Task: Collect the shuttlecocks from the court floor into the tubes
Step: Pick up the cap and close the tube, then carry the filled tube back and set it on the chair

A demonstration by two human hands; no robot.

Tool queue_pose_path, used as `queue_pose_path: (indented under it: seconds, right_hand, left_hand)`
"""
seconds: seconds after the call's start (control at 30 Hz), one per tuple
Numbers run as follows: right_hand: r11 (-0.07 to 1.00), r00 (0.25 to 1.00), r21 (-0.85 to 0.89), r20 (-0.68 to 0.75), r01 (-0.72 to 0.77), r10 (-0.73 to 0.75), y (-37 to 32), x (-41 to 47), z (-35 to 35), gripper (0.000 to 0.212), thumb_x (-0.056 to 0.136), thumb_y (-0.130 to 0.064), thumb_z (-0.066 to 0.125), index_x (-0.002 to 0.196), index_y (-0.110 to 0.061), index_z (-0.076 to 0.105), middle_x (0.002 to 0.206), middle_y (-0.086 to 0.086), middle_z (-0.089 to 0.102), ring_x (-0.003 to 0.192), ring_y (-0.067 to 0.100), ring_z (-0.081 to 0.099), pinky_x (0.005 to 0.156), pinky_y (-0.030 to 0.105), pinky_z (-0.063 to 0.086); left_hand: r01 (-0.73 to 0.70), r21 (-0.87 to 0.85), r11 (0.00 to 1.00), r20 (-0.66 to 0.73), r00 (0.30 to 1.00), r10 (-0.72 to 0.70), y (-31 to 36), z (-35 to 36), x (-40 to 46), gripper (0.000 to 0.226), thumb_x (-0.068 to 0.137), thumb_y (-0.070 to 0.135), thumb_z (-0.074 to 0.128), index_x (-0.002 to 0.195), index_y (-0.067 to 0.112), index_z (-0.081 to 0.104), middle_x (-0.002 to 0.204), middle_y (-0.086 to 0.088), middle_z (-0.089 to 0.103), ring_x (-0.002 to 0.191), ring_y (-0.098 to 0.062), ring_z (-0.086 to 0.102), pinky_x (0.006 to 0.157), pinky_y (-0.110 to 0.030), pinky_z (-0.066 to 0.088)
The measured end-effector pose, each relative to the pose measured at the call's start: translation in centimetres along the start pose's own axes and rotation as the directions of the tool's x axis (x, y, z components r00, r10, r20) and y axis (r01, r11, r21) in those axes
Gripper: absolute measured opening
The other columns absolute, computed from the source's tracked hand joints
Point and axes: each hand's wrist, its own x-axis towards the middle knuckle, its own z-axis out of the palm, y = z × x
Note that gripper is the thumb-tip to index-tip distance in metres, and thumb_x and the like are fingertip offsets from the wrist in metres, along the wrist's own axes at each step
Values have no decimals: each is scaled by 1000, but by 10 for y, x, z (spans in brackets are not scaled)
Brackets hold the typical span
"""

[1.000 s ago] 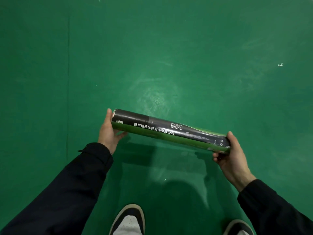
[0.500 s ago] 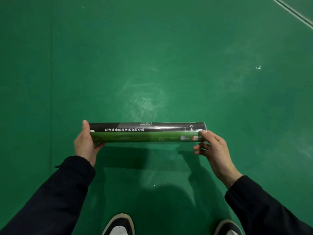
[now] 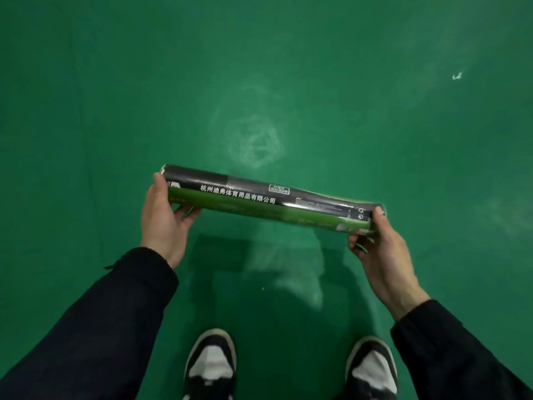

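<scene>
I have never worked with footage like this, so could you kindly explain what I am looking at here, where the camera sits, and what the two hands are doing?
There is no machine here: a person wears a wide-angle camera on the head, looking forward and down, so you see their own arms in dark sleeves. The left hand and the right hand each hold one end of a long shuttlecock tube, black and green with white printed lettering, kept roughly level above the floor. Whether its ends are capped cannot be told. Below is the green court floor, and the person's two dark and white shoes show at the bottom. A small white scrap lies far off on the right; it is too small to identify.
</scene>
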Motion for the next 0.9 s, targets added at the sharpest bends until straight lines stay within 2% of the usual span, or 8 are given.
queue_pose_path:
  seconds: [0.17, 0.37, 0.5, 0.63, 0.7, 0.77, 0.8, 0.9]
  right_hand:
    - [991, 986, 61, -104, -123, 129, -53, -86, -17, 34, 104, -40, 54, 82, -28, 78, 86, 2, 72, 85, 21, 60, 78, 33, 47]
    - [973, 941, 98, -251, -211, 230, -175, -194, -30, 29, 101, -40, 61, 82, -24, 75, 79, -2, 64, 72, 13, 55, 70, 30, 46]
    - [989, 896, 47, -418, -141, 148, -261, -272, -23, 33, 101, -46, 58, 89, -18, 71, 73, -2, 59, 64, 12, 49, 66, 30, 43]
    - [990, 818, 127, -561, -66, 126, -312, -357, -19, 38, 100, -48, 58, 90, -13, 72, 77, 3, 56, 63, 13, 47, 66, 34, 40]
    - [976, 771, 218, -620, -7, 145, -332, -405, -20, 37, 100, -46, 58, 91, -12, 71, 79, 6, 57, 65, 14, 46, 66, 35, 38]
    - [952, 737, 300, -656, 61, 159, -340, -443, -21, 34, 102, -42, 56, 93, -12, 69, 80, 6, 58, 67, 16, 45, 65, 35, 38]
    - [935, 711, 337, -683, 106, 165, -346, -465, -23, 31, 102, -40, 55, 92, -13, 68, 79, 5, 58, 67, 16, 45, 64, 35, 38]
    - [880, 611, 404, -771, 251, 179, -358, -528, -30, 29, 103, -38, 54, 90, -16, 66, 77, 2, 57, 70, 16, 44, 65, 35, 37]
  left_hand:
    - [49, 188, 981, -46, 998, -41, 52, 12, -81, 31, 110, 49, 43, 124, 31, 64, 126, 4, 67, 122, -18, 65, 105, -38, 55]
    - [202, 427, 881, -39, 978, -205, 144, 40, -184, 59, 107, 57, 37, 151, 20, 51, 153, -3, 54, 134, -22, 58, 112, -44, 50]
    - [317, 206, 926, -105, 948, -301, 226, 75, -228, 38, 114, 41, 34, 124, 13, 58, 132, -8, 62, 124, -31, 62, 109, -52, 49]
    - [435, 115, 893, 87, 891, -446, 308, 127, -257, 41, 103, 1, 44, 89, 17, 79, 99, -10, 76, 112, -30, 62, 88, -41, 55]
    - [508, 75, 858, 282, 814, -507, 354, 162, -285, 24, 80, 4, 74, 103, 8, 79, 106, -14, 80, 108, -30, 72, 88, -43, 61]
    - [519, 101, 849, 422, 750, -509, 379, 187, -308, 80, 37, 11, 102, 112, 0, 75, 111, -21, 78, 99, -28, 78, 86, -42, 64]
    - [505, 118, 855, 475, 728, -495, 388, 202, -320, 81, 29, 10, 105, 105, -2, 79, 106, -20, 79, 93, -27, 80, 81, -41, 65]
    - [501, 239, 832, 571, 621, -538, 407, 246, -372, 41, 37, 18, 101, 74, 8, 85, 88, -12, 81, 77, -21, 80, 68, -40, 67]
